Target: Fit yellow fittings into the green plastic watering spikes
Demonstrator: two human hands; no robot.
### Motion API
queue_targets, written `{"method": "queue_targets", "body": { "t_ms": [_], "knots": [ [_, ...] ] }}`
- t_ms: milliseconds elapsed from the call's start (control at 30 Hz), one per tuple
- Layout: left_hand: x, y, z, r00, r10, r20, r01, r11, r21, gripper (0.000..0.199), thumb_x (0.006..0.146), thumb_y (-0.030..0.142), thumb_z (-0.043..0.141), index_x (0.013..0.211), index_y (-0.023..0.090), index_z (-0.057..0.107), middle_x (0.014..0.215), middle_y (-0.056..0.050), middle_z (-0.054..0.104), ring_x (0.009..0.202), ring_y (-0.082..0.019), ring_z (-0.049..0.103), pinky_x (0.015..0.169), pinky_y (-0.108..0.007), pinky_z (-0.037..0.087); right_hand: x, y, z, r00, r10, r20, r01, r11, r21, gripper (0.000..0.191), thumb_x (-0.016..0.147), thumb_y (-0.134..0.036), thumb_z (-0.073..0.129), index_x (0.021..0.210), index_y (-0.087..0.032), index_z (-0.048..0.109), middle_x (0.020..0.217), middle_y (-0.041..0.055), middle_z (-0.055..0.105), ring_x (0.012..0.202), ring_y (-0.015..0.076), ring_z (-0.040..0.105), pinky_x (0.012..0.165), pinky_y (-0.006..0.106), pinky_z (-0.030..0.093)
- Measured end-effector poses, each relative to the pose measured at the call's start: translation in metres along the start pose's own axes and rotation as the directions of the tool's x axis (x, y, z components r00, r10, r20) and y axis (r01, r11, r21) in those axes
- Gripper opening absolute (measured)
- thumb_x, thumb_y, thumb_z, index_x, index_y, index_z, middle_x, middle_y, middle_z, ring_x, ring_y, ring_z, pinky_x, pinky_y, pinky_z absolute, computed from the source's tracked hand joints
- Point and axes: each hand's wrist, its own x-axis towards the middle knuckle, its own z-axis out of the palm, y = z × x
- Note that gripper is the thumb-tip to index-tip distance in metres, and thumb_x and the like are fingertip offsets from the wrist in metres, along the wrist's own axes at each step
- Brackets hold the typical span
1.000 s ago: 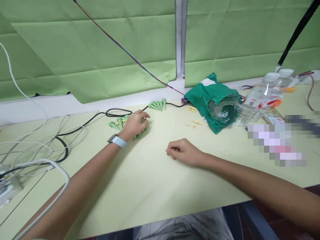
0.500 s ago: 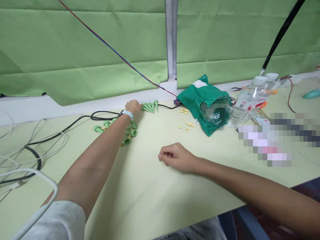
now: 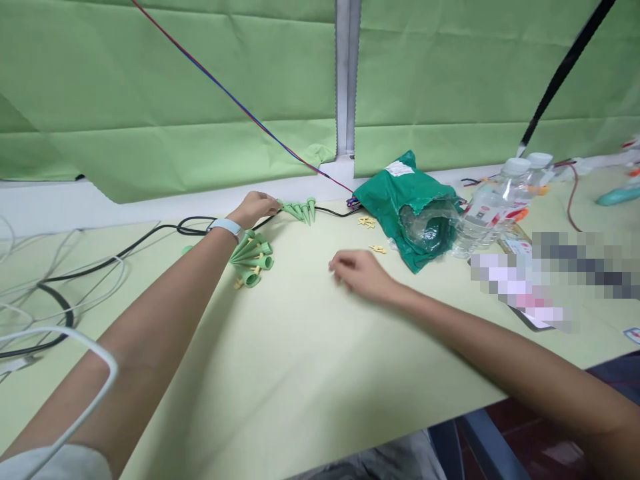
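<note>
My left hand reaches to the back of the table, its fingertips pinched on the end of a green spike at the left of a small row of green cone spikes. Below my left wrist lies a fanned cluster of green spikes with small yellow pieces among them, partly hidden by the forearm. My right hand, slightly blurred, is over the middle of the table with curled fingers; what they hold, if anything, is too small to tell. Small yellow pieces lie just behind it, others farther back.
A torn green bag with clear plastic inside stands at the back right, beside two water bottles. Black cable and white cables spread over the left side. A red and blue wire hangs across the green covering.
My left hand has shifted slightly left and its fingers have extended at the row of spikes. My right hand has moved up and to the right, near the yellow pieces.
</note>
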Motion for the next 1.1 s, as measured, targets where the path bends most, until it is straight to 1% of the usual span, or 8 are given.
{"method": "queue_targets", "body": {
  "t_ms": [67,133,200,300,600,867,1000,1100],
  "knots": [
    [-0.016,0.008,-0.007,0.990,0.082,0.115,-0.057,0.977,-0.206,0.018,0.064,0.013,0.079,0.068,0.014,0.061,0.076,-0.007,0.068,0.087,-0.021,0.070,0.091,-0.037,0.055,0.025,0.008,-0.028,0.978,-0.085,-0.192,0.017,0.944,-0.331,0.019,0.092,-0.023,0.053,0.081,-0.016,0.067,0.084,0.0070,0.071,0.080,0.0177,0.066,0.073,0.025,0.047],
    [-0.037,0.015,-0.008,0.975,0.125,0.183,-0.072,0.959,-0.274,0.018,0.068,0.017,0.078,0.073,0.015,0.061,0.084,-0.007,0.070,0.091,-0.021,0.072,0.096,-0.038,0.055,0.048,0.019,-0.055,0.949,-0.036,-0.313,-0.162,0.796,-0.583,0.018,0.091,-0.020,0.052,0.090,-0.014,0.069,0.098,0.0140,0.071,0.089,0.0222,0.066,0.079,0.029,0.047],
    [-0.059,0.020,-0.004,0.950,0.170,0.261,-0.061,0.924,-0.378,0.020,0.071,0.019,0.078,0.077,0.015,0.059,0.091,-0.008,0.071,0.092,-0.022,0.072,0.097,-0.042,0.055,0.065,0.031,-0.073,0.927,0.085,-0.365,-0.333,0.637,-0.695,0.020,0.091,-0.017,0.053,0.100,-0.012,0.070,0.111,0.0198,0.068,0.096,0.0258,0.066,0.082,0.031,0.048],
    [-0.094,0.021,0.011,0.912,0.167,0.375,0.030,0.884,-0.466,0.025,0.074,0.024,0.081,0.086,0.018,0.060,0.083,-0.003,0.068,0.087,-0.020,0.073,0.096,-0.044,0.055,0.077,0.048,-0.081,0.912,0.144,-0.384,-0.391,0.590,-0.706,0.020,0.088,-0.014,0.056,0.100,-0.010,0.072,0.111,0.0225,0.068,0.098,0.0286,0.067,0.084,0.032,0.048],
    [-0.173,0.004,0.035,0.892,0.044,0.449,0.227,0.816,-0.531,0.027,0.075,0.035,0.084,0.091,0.018,0.070,0.095,-0.004,0.070,0.086,-0.014,0.067,0.095,-0.035,0.053,0.084,0.070,-0.079,0.901,0.148,-0.407,-0.405,0.624,-0.668,0.024,0.084,-0.012,0.058,0.100,-0.013,0.076,0.106,0.0194,0.072,0.098,0.0278,0.068,0.086,0.032,0.048],
    [-0.191,-0.013,0.033,0.952,0.002,0.306,0.142,0.884,-0.445,0.031,0.074,0.039,0.084,0.097,0.019,0.074,0.093,-0.005,0.069,0.086,-0.016,0.064,0.093,-0.039,0.053,0.087,0.068,-0.080,0.915,0.112,-0.387,-0.343,0.719,-0.605,0.021,0.072,-0.013,0.065,0.089,-0.011,0.077,0.094,0.0161,0.073,0.091,0.0261,0.066,0.081,0.031,0.047],
    [-0.193,-0.018,0.035,0.951,-0.033,0.307,0.185,0.857,-0.480,0.036,0.073,0.038,0.085,0.101,0.018,0.074,0.086,-0.003,0.067,0.076,-0.013,0.060,0.081,-0.032,0.052,0.087,0.052,-0.065,0.935,0.010,-0.354,-0.224,0.790,-0.571,0.022,0.075,-0.018,0.063,0.093,-0.014,0.076,0.097,0.0100,0.072,0.089,0.0207,0.065,0.080,0.027,0.048],
    [-0.194,-0.020,0.036,0.948,-0.018,0.319,0.186,0.843,-0.504,0.032,0.075,0.042,0.083,0.090,0.016,0.075,0.083,-0.003,0.064,0.073,-0.013,0.057,0.072,-0.028,0.050,0.081,0.038,-0.041,0.953,-0.135,-0.271,0.017,0.917,-0.399,0.020,0.077,-0.019,0.060,0.090,-0.014,0.074,0.099,0.0088,0.071,0.088,0.0183,0.065,0.080,0.027,0.049]
  ]
}}
